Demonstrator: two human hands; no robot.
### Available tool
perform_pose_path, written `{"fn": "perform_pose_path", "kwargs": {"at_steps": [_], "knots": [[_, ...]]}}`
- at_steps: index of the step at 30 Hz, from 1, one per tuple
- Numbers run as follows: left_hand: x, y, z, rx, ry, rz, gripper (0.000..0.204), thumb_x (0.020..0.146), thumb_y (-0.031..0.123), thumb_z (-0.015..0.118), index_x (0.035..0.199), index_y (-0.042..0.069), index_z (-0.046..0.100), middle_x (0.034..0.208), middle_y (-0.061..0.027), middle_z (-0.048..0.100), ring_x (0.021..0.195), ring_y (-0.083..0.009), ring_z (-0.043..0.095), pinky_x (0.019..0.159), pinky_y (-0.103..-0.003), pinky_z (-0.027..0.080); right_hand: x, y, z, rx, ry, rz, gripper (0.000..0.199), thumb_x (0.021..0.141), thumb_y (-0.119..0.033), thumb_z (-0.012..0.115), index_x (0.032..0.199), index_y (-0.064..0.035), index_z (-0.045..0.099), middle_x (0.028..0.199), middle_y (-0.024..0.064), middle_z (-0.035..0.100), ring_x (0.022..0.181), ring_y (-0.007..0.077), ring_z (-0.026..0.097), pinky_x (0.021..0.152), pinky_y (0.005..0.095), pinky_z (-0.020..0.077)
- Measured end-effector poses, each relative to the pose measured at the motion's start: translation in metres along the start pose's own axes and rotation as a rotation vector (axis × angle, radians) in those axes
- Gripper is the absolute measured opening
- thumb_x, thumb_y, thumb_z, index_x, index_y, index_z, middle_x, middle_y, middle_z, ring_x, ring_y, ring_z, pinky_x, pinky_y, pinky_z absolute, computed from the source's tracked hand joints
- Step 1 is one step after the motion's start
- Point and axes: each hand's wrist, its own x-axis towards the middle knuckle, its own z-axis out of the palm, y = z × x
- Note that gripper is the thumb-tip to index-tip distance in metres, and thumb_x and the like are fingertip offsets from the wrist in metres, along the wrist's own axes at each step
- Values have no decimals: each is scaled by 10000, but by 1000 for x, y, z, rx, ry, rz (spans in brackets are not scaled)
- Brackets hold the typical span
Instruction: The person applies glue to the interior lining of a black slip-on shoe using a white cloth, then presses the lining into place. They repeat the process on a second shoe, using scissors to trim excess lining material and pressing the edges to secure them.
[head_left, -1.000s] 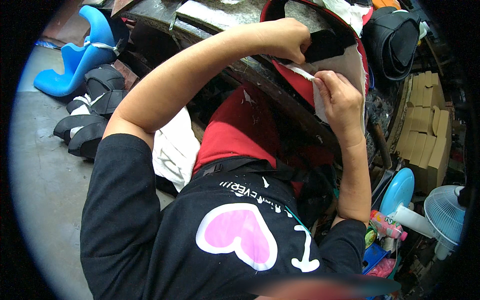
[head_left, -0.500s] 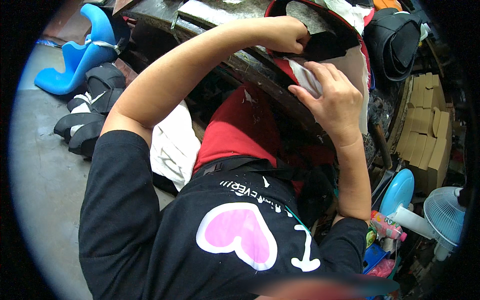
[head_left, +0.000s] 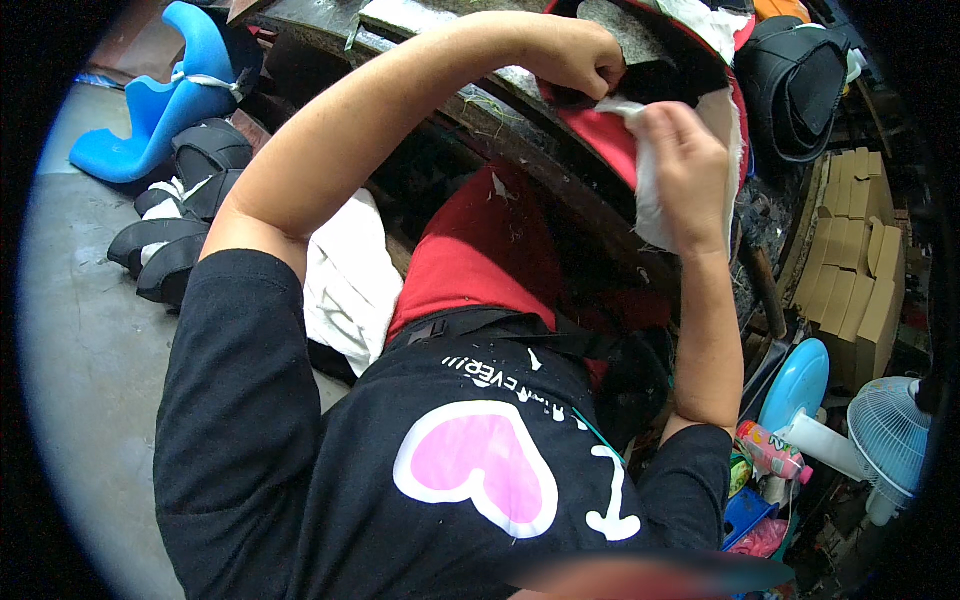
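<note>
A curved red-and-black fabric piece (head_left: 612, 142) with a pale inner lining lies over the edge of a dark, worn bench. Over its black inner part, my left hand (head_left: 580, 58) is closed in a fist; what its fingers hold, if anything, is hidden. My right hand (head_left: 685, 165), smeared by motion, is closed with fingers pinched on a white cloth lining (head_left: 652, 205) that belongs to or lies along the piece. The cloth stretches from the right fingers toward the left fist and hangs below the right hand.
Black moulded pads (head_left: 790, 90) are stacked right of the work, and more black pads (head_left: 175, 260) lie on the floor at left. A blue foam form (head_left: 150, 120) stands beyond those. Cardboard boxes (head_left: 850, 270), a fan (head_left: 890, 430) and a pink bottle (head_left: 772, 452) are at right.
My right hand has moved up toward the left fist and closed on the white lining, drawing it away from the red edge, which now shows more. The left hand has shifted slightly upward.
</note>
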Motion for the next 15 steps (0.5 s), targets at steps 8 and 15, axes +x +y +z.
{"fn": "perform_pose_path", "kwargs": {"at_steps": [8, 15], "knots": [[-2, -9, 9, -76, -16, -79, 275, 819, 233, 695, 1033, 63, 728, 972, -143, 730, 920, -298, 690, 848, -399, 526, -10, -14, -4, -116, -268, -394, 184, 911, -108, 679, 1079, -51, 728, 908, 139, 710, 800, 254, 683, 740, 316, 531], [-2, -1, 12, -23, 23, -92, 230, 824, 196, 658, 979, 42, 729, 928, -166, 725, 899, -318, 689, 835, -414, 527, 5, -21, -18, -65, -141, -199, 204, 948, -36, 551, 1129, -62, 643, 1005, 161, 701, 961, 316, 688, 832, 404, 530]]}}
